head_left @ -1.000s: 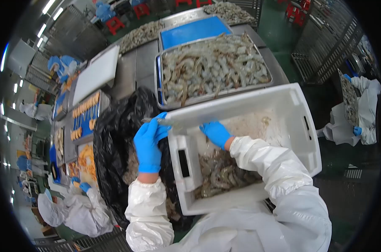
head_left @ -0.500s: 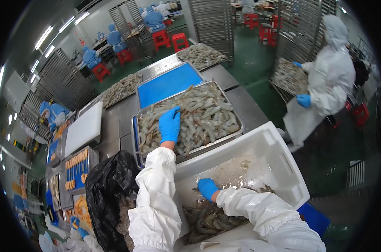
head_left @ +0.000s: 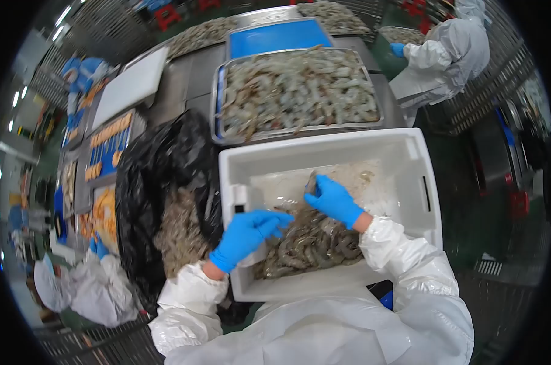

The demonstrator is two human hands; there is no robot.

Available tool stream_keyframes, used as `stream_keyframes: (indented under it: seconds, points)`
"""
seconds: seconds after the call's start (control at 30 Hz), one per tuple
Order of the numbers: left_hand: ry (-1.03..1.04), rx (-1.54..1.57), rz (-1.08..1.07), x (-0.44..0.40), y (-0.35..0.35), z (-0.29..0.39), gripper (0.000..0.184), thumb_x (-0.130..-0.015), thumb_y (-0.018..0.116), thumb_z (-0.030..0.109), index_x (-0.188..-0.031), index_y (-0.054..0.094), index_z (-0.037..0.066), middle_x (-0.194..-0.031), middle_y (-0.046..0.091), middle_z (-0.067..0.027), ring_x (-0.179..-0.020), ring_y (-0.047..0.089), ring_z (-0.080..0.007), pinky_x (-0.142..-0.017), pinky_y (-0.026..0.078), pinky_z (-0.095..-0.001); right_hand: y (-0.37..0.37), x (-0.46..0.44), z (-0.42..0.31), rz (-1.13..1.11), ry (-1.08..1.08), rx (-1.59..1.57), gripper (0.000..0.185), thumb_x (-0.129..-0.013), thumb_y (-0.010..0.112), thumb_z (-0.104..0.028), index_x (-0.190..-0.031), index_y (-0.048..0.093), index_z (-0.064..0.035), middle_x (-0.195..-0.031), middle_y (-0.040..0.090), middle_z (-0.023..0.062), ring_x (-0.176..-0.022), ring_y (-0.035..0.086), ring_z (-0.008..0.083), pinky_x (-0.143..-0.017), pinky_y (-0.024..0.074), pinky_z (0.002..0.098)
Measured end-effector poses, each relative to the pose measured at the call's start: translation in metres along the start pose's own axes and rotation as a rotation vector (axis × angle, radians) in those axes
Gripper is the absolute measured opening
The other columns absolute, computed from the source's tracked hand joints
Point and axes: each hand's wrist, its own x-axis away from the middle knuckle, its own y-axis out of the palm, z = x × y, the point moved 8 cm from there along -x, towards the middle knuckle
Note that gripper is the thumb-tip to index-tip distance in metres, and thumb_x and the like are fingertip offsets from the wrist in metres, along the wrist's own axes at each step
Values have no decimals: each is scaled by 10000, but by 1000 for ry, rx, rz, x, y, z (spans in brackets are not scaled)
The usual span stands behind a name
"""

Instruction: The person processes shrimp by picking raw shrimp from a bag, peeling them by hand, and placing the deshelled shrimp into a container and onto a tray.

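Note:
My right hand (head_left: 335, 202), in a blue glove, pinches a shrimp (head_left: 311, 182) above the white plastic bin (head_left: 329, 146). Over the bin's left side is my left hand (head_left: 246, 236), also gloved in blue, its fingers stretched toward the right and nothing visible in them. Whole dark shrimp (head_left: 312, 243) lie in a wet heap in the near part of the bin. Beyond the bin, a metal tray (head_left: 300, 129) is heaped with pale grey shrimp (head_left: 300, 91).
To the left, a black plastic bag (head_left: 135, 176) holds pale shrimp scraps (head_left: 181, 234). Behind are a blue tray (head_left: 281, 38) and a white board (head_left: 131, 82). A co-worker in white (head_left: 449, 58) stands at right; another person (head_left: 90, 286) works at lower left.
My left hand has moved from the shrimp tray down to the bin's left side. My right hand has lifted from the bin with a shrimp. The view has tilted downward.

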Motion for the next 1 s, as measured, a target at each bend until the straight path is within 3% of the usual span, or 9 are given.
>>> stream_keyframes:
  seconds: [0.17,0.33,0.5,0.57,0.67,0.77,0.83,0.9,1.0]
  points:
    - [-103,554,136,62,8,-42,389,-960,485,276,-1266,565,49,-1110,649,-85,-806,630,-127,-743,494,-246,33,8,-102,-157,-73,-670,302,-835,681,-120,-1106,566,-53,-1005,637,55,-899,599,100,-792,501,283]
    - [185,1001,551,104,-65,-87,435,-971,470,399,-1143,599,22,-980,661,-56,-824,619,-136,-724,483,-265,120,22,-188,-338,-285,-805,337,-831,692,-87,-1136,555,-45,-1016,648,44,-910,603,107,-808,494,267]
    - [284,771,973,187,-125,-121,397,-969,504,339,-1185,604,21,-932,646,-29,-729,552,-70,-657,452,-217,192,49,-239,-644,-362,-755,386,-841,663,-68,-1204,532,-58,-1090,621,42,-1025,564,112,-886,467,284]
    - [250,598,1156,220,-140,-129,366,-967,512,314,-1168,618,26,-951,649,-37,-711,552,-70,-627,455,-212,198,45,-238,-547,-486,-157,394,-842,594,-84,-1230,547,-129,-1050,646,105,-899,642,203,-796,513,337]
    - [259,436,1288,251,-148,-130,302,-948,553,207,-1164,616,6,-962,653,-48,-701,556,-69,-609,460,-206,190,29,-242,-101,-671,51,216,-869,582,-184,-1069,617,-112,-1009,635,148,-877,624,317,-732,510,400]
    - [247,339,1296,257,-148,-128,289,-931,575,152,-1170,606,-6,-979,648,-47,-733,567,-73,-634,470,-212,200,60,-299,-232,-916,-71,254,-898,555,-289,-1059,602,-98,-987,632,160,-876,616,344,-754,496,419]
    - [293,325,1271,255,-147,-119,281,-916,598,138,-1162,611,4,-1000,649,-49,-765,574,-75,-653,471,-216,234,66,-306,-508,-831,-24,332,-927,499,-373,-1083,585,-92,-1001,631,165,-882,609,364,-769,484,428]
    - [361,345,1278,255,-148,-113,290,-923,579,116,-1176,589,-27,-1069,643,-77,-836,579,-96,-701,473,-226,256,66,-298,-517,-860,-144,367,-943,464,-412,-1085,570,-90,-977,636,161,-865,612,357,-761,483,419]
    - [381,537,1256,253,-152,-128,299,-932,556,89,-1191,568,-60,-1140,626,-106,-887,573,-109,-731,473,-237,273,66,-282,-752,-597,-304,375,-945,456,-435,-1037,593,-98,-892,647,134,-805,629,306,-734,486,384]
